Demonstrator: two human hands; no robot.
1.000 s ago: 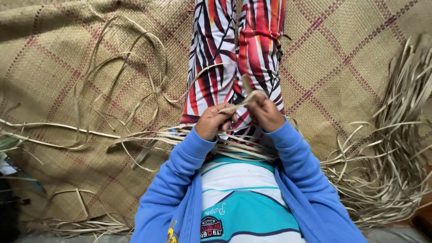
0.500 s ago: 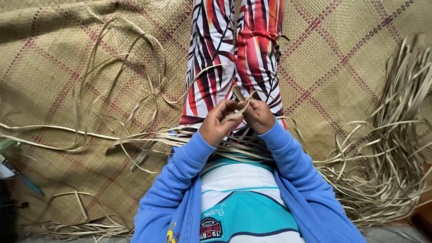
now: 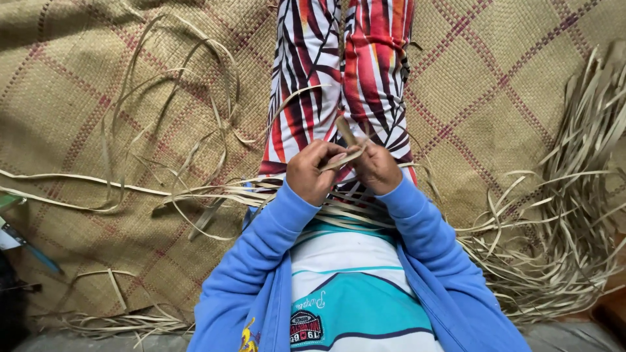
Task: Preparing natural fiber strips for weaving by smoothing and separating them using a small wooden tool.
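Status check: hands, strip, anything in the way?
Left hand and right hand both pinching one leaf strip over the lap. Loose strips lie across the waist; a bigger pile on the mat, right side.

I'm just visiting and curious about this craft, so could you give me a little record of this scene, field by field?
Setting: a person sits on a woven mat, legs stretched out
Left hand: pinching a flat dried leaf strip
Right hand: gripping the same strip from the other side
Across the lap: a bundle of long strips
To the person's right: a large heap of loose strips
Clothing: blue jacket sleeves, striped red, black and white trousers
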